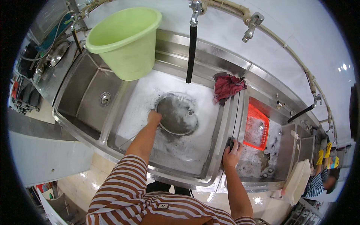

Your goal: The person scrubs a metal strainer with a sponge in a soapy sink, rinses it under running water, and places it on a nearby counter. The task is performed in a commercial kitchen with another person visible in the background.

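A round metal vessel (174,112) sits in the foamy water of the middle stainless-steel sink (160,166), with some suds inside it. My left hand (154,117) grips its rim on the left side. A thin wire loop (128,144), perhaps its handle, shows beside my left forearm. On the ridge between the middle and right sinks, my right hand (233,156) has its fingers on a dark scouring pad (230,142). Just right of that hand, a red plastic basket (265,135) stands tilted in the suds of the right sink (284,157).
A light green plastic tub (132,56) stands behind the left sink basin (87,95). A crumpled dark red cloth (228,85) hangs at the back ridge. A tap with a black hose (191,56) reaches over the middle sink. Far right, a person (317,180) wears yellow gloves.
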Motion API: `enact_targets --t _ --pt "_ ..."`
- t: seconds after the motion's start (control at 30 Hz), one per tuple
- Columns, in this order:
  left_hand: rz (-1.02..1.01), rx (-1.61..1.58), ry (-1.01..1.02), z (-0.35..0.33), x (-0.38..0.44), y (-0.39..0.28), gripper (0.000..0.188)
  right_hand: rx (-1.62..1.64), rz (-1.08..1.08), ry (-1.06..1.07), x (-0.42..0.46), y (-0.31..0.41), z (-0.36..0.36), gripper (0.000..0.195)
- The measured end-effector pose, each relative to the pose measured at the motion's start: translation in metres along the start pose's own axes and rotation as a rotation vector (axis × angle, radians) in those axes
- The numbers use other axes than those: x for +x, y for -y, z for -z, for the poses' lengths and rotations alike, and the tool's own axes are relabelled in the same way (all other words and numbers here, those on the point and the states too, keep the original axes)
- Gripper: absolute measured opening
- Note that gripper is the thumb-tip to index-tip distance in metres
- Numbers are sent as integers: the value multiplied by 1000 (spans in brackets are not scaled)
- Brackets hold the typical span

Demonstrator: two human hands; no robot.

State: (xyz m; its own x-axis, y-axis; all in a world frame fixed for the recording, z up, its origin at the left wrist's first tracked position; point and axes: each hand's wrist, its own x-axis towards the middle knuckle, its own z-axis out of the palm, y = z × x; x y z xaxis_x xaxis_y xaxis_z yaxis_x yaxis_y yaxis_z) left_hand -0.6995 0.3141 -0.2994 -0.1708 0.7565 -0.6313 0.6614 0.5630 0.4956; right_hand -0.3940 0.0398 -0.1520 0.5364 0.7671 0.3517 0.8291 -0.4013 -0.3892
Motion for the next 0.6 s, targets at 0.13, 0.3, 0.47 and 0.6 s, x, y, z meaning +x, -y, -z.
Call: enact_targets --t 0.13,0.3,0.47,0.6 --pt "-54 536 48 -18 -16 3 39 -9 -20 31 2 4 4 41" --pt "-266 644 10 -25 2 13 40 -43 1 17 7 8 1 41" --pt "-309 405 31 7 -30 -42 29 -63 -13 23 3 1 5 42" --pt "-482 458 -145 33 -55 -80 19 -71 4 15 5 4 3 42"
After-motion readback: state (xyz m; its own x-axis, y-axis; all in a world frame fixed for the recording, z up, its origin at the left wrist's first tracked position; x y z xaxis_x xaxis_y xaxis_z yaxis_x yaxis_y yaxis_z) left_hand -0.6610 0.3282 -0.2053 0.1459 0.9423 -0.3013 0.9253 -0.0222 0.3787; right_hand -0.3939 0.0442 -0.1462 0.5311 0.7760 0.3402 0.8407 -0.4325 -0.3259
